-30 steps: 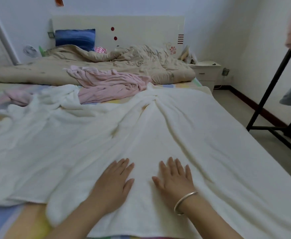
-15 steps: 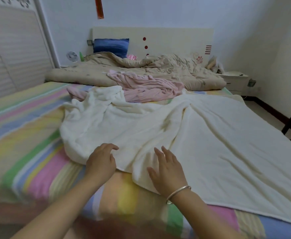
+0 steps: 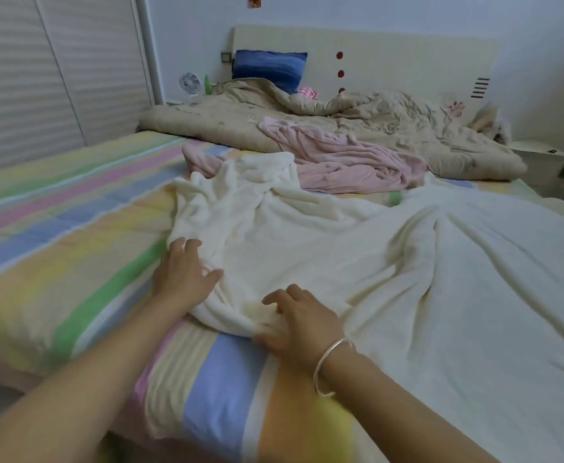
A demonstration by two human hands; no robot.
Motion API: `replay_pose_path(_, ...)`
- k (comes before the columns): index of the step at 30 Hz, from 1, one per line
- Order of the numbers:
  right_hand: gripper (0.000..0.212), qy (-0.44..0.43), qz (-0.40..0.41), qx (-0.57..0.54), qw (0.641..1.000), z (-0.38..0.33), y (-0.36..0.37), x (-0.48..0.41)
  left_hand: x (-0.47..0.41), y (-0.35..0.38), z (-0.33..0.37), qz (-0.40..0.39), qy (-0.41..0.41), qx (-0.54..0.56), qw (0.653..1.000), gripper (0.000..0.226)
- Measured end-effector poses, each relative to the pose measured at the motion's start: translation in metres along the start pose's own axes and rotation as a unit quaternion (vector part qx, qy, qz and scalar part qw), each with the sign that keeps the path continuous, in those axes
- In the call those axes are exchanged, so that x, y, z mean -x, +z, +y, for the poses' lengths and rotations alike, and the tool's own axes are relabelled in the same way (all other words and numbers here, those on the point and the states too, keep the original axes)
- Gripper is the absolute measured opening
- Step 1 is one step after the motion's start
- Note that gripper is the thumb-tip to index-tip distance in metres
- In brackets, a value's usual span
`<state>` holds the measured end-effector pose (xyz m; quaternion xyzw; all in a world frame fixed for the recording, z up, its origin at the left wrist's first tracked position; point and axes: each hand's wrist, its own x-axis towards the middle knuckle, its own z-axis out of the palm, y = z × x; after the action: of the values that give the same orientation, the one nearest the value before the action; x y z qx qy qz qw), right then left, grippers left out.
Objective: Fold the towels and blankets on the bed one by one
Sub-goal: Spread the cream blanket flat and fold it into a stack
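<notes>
At the near edge of the bed, the right hand, with a bracelet on its wrist, has fingers and thumb curled on a bunched fold of the white blanket and pinches it. Just beside it, the left hand lies relaxed with spread fingers on the blanket's left border and grips nothing. The blanket covers the near right portion of the bed. It is fairly smooth toward the right edge, gathered and rumpled toward the middle, and heaped up at its far left end. Judgement: the step in hand is finding and freeing a corner before the first fold. Risk one: the right hand holds a gathered fold, not a confirmed corner, so lifting from it would probably give a twisted, uneven fold. Risk two: the far heap of the blanket touches the pink towel, which lies across the middle of the bed, so pulling the blanket toward the near edge could drag the towel along. Risk three: the blanket reaches the bed's right edge and may slide off if tugged that way. Beyond the towel, a beige quilt lies crumpled across the head end, with a blue pillow against the headboard.
</notes>
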<state>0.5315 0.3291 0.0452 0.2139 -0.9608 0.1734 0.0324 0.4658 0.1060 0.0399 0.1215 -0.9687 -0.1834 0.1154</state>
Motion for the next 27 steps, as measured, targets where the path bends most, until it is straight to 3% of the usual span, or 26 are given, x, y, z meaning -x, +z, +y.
replay_pose_path(4, 0.050, -0.023, -0.034, 0.017, 0.999, -0.030, 0.012, -0.034, -0.045, -0.008, -0.008, 0.021, -0.061, 0.099, 0.993, 0.068)
replay_pose_path(11, 0.028, 0.019, -0.086, -0.028, 0.996, -0.068, 0.030, -0.067, -0.082, 0.004, -0.018, -0.105, -0.022, 0.035, 0.994, 0.077)
replay_pose_path(14, 0.029, 0.037, -0.084, -0.041, 0.995, -0.071, 0.033, -0.072, -0.088, 0.004, -0.020, -0.104, 0.005, -0.003, 0.995, 0.060)
replay_pose_path(18, 0.035, 0.056, -0.089, -0.083, 0.991, -0.078, 0.040, -0.077, -0.101, -0.016, -0.038, -0.093, -0.019, 0.008, 0.995, 0.062)
replay_pose_path(23, 0.050, 0.021, -0.088, -0.107, 0.990, -0.115, 0.050, -0.094, -0.114, -0.061, -0.086, -0.033, -0.026, -0.059, 0.997, 0.054)
replay_pose_path(27, 0.045, -0.035, -0.105, -0.172, 0.979, -0.174, 0.063, -0.116, -0.126, -0.092, -0.153, -0.006, -0.069, -0.087, 0.994, 0.049)
